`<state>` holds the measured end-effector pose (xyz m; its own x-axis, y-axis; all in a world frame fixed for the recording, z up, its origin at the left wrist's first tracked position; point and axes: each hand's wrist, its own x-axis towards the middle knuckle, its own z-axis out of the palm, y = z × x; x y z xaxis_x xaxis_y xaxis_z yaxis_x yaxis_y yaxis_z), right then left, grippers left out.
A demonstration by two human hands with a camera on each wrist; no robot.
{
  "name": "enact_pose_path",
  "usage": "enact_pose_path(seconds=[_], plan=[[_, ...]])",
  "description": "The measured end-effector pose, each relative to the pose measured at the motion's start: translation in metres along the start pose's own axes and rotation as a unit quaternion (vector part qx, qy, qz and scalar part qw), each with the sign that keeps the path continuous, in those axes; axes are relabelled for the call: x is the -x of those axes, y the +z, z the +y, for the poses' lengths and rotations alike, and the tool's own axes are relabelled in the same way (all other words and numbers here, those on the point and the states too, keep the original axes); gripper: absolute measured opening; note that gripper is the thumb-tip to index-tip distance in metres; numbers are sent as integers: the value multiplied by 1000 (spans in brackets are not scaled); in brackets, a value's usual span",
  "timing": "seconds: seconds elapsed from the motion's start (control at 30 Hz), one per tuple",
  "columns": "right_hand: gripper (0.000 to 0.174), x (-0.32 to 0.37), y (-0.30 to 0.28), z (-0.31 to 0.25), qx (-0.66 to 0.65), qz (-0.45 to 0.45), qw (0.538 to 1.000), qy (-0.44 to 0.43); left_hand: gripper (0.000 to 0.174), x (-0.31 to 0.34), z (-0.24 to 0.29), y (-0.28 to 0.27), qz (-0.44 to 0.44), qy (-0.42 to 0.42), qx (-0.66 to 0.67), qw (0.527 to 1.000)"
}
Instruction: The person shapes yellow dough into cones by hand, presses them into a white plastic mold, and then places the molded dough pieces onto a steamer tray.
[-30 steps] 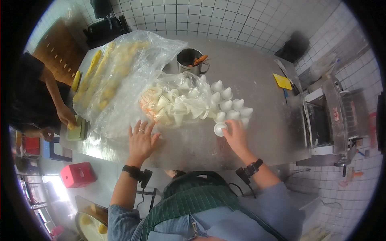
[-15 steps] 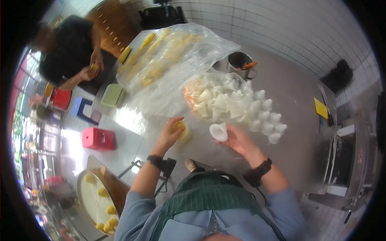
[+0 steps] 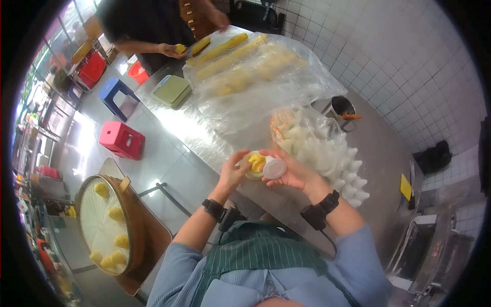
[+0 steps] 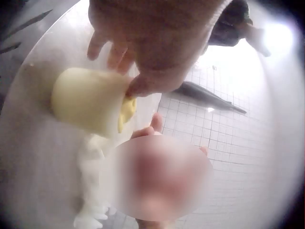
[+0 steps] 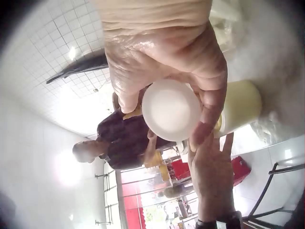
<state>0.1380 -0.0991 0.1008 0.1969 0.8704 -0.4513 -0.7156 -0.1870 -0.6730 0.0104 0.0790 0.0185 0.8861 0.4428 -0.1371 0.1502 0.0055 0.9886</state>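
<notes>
In the head view, the left hand (image 3: 232,172) is at the mouth of a pale tub (image 3: 252,176) of yellow paste (image 3: 257,161); the right hand (image 3: 296,178) holds a white plastic cup (image 3: 275,168) just beside it. In the left wrist view, the thumb meets the paste; I cannot tell whether the fingers grip the tub. In the right wrist view, thumb and fingers curl round the cup.

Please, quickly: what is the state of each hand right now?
Left hand: at the mouth of the tub; grip cannot be told.
Right hand: closed, holding a white cup.
</notes>
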Motion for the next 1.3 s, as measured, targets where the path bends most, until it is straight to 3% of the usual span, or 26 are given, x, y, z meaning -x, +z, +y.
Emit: enact_pose_path(seconds=[0.03,0.1,0.17,0.23,0.27,0.3,0.37,0.4,0.43,0.47,0.57,0.63,0.7,0.77,0.8,0.9,1.0,1.07,1.2,1.27,1.3], plan=[[66,2,3,-2,-11,10,1000,5,44,0,0,0,4,3,10,1000],[62,1,9,-5,-16,23,1000,13,41,2,8,-2,19,184,-139,973],[60,-1,13,-6,52,45,997,-35,40,6,16,-4,-14,188,-189,964],[57,-1,13,-7,73,59,995,-23,37,6,13,-5,-38,261,-315,912],[54,-2,12,-9,87,72,993,-17,37,3,11,-6,-38,263,-310,913],[54,-2,11,-10,89,76,993,-16,34,1,9,-6,-37,262,-323,909],[45,-1,10,-12,278,168,946,21,31,-3,6,-6,-36,260,-332,906],[45,-2,6,-8,279,171,945,22,27,-8,5,-7,-57,175,-236,954],[40,-3,1,-3,380,194,903,-49,24,-12,5,-8,-77,88,-136,984],[35,-4,-2,-1,475,213,846,-118,24,-14,5,-7,-79,89,-134,984],[27,-4,9,-2,419,268,857,-132,22,-13,1,-8,-30,81,-75,993],[28,-9,10,-2,386,271,873,-120,24,-21,-8,-10,-115,-16,8,993],[28,-10,13,4,353,276,887,-108,25,-20,-15,-10,-115,3,-8,993],[31,-10,21,3,351,263,893,-103,31,-20,-21,-8,-116,-10,89,989],[31,-11,22,2,353,264,892,-101,41,-15,-7,-12,-125,-6,88,988],[35,-14,23,4,382,266,884,-49,46,-9,-6,-14,-139,9,86,986],[38,-21,24,8,453,271,846,-75,48,-8,-2,-16,-146,10,68,987],[41,-21,33,4,563,278,776,-62,47,-6,-3,-13,-125,24,61,990],[41,-27,36,1,627,275,728,-46,47,-7,-15,-7,-94,53,73,991],[40,-28,45,-5,681,274,679,11,46,-7,-15,-8,-106,47,68,991],[40,-31,48,-8,683,273,678,13,46,-7,-14,-8,-117,40,61,990]])
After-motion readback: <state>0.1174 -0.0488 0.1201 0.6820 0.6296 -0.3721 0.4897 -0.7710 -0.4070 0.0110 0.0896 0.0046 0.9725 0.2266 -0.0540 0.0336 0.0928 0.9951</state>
